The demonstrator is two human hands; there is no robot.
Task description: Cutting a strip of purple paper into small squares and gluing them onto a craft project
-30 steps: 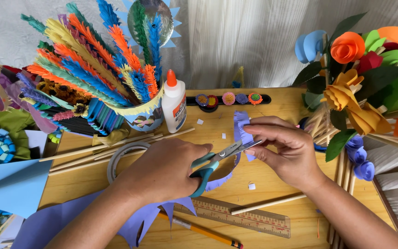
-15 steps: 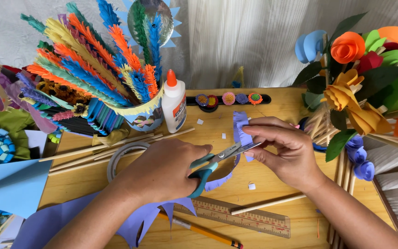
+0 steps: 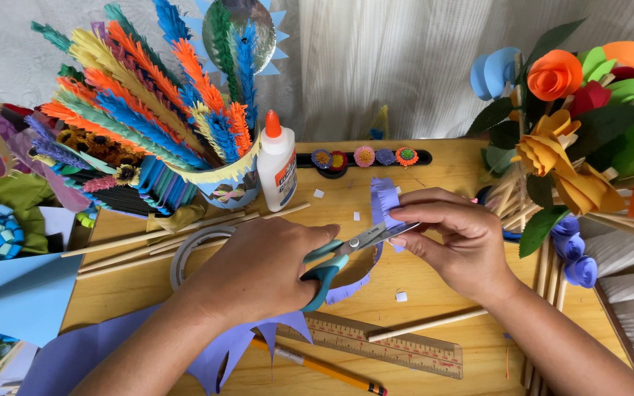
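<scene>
My left hand (image 3: 262, 268) grips teal-handled scissors (image 3: 346, 249), their blades pointing right into a strip of purple paper (image 3: 384, 205). My right hand (image 3: 453, 238) pinches that strip between thumb and fingers, holding its fringed upper end upright above the wooden table (image 3: 449, 165). The strip's lower part curves down under the scissors. The blades look nearly closed on the paper's edge.
A white glue bottle with an orange cap (image 3: 277, 163) stands behind. A cup of colourful paper feathers (image 3: 148, 117) is at left, paper flowers (image 3: 574, 110) at right. A wooden ruler (image 3: 383, 343), a pencil (image 3: 324, 367), a tape roll (image 3: 192, 246), wooden sticks and paper scraps lie around.
Almost nothing has moved. The scissors and the strip stay in the same place, with only slight shifts of the fingers.
</scene>
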